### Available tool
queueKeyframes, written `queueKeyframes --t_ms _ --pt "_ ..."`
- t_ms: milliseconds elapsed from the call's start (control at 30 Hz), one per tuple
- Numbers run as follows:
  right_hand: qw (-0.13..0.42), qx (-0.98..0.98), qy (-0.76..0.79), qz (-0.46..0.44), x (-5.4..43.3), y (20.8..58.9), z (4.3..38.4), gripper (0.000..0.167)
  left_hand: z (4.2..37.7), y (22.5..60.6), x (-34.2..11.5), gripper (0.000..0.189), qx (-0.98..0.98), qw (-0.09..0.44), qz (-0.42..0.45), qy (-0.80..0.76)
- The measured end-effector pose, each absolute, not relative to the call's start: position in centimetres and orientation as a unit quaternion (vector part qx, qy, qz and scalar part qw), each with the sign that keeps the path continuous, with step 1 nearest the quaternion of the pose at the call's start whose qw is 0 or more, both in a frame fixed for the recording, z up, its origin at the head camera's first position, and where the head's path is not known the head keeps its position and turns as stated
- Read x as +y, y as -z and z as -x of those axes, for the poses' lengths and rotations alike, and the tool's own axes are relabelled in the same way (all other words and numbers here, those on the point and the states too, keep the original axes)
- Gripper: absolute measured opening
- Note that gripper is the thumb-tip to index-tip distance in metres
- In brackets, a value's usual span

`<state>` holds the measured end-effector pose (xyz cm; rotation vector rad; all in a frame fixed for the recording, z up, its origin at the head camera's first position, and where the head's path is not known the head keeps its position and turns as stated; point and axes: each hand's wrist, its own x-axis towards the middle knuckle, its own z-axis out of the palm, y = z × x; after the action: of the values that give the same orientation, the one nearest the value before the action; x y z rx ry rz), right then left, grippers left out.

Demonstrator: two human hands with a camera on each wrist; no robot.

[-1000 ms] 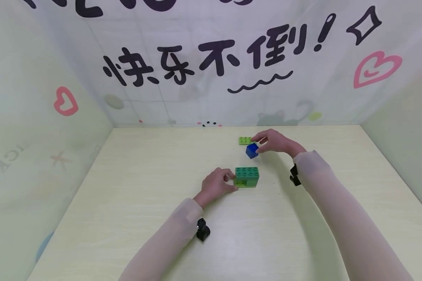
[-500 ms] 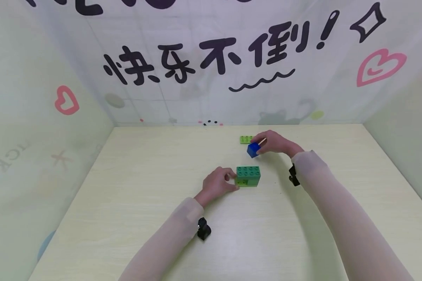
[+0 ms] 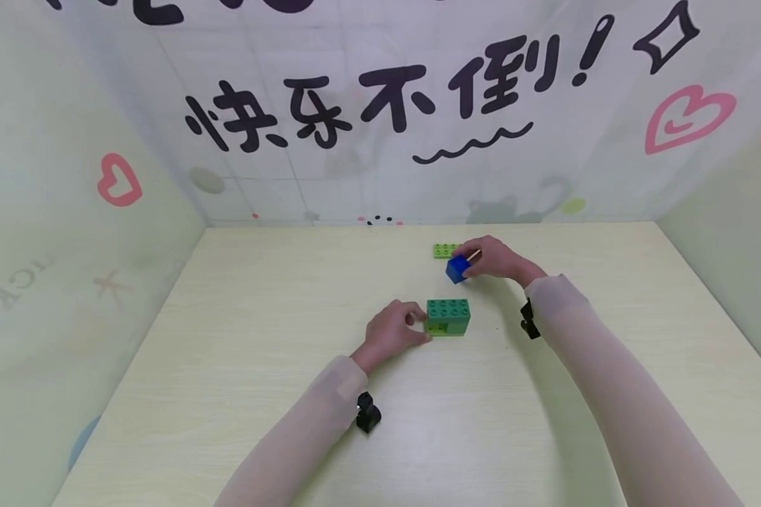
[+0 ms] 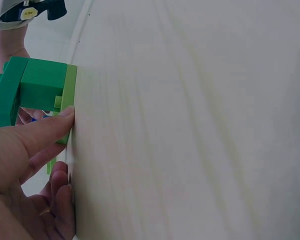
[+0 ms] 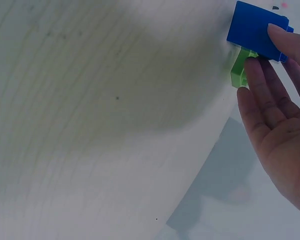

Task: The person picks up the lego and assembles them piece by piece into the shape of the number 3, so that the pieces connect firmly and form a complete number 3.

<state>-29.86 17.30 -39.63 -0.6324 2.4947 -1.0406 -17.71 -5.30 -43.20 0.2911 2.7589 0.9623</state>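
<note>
My left hand (image 3: 390, 332) pinches the left end of a small block build, thumb at its front edge. The build has a dark green brick (image 3: 448, 308) with two rows of studs on top and another green brick (image 4: 44, 80) under it. A light green base plate (image 4: 69, 90) forms its bottom, with a gap under the top brick on the left side. Farther back, my right hand (image 3: 496, 256) holds a blue brick (image 3: 456, 270) tilted between thumb and fingers, its studs turned toward the palm in the right wrist view. Just behind it lies a loose light green plate (image 3: 444, 251).
A pale wooden table (image 3: 260, 296) carries everything. A printed white cloth backdrop (image 3: 355, 169) stands along its far edge, with cloth side walls left and right. Black wrist camera mounts (image 3: 368, 412) sit on both sleeves.
Both hands keep their holds and barely move. The head view has shifted slightly.
</note>
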Motion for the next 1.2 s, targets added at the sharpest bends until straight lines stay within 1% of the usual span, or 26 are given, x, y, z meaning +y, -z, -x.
queueKeyframes --t_ms 433,667,1200 --pt "0.170 0.891 0.367 0.209 17.2 39.5 29.7 0.039 17.7 43.0 -5.2 0.032 0.934 0.102 -0.099 -0.329" --pt "0.163 0.891 0.365 0.216 17.3 39.3 29.6 0.039 17.6 42.9 -5.2 0.033 0.934 0.103 -0.095 -0.328" --pt "0.156 0.888 0.371 0.222 17.9 37.8 28.6 0.041 17.4 42.9 -5.2 0.034 0.935 0.099 -0.095 -0.328"
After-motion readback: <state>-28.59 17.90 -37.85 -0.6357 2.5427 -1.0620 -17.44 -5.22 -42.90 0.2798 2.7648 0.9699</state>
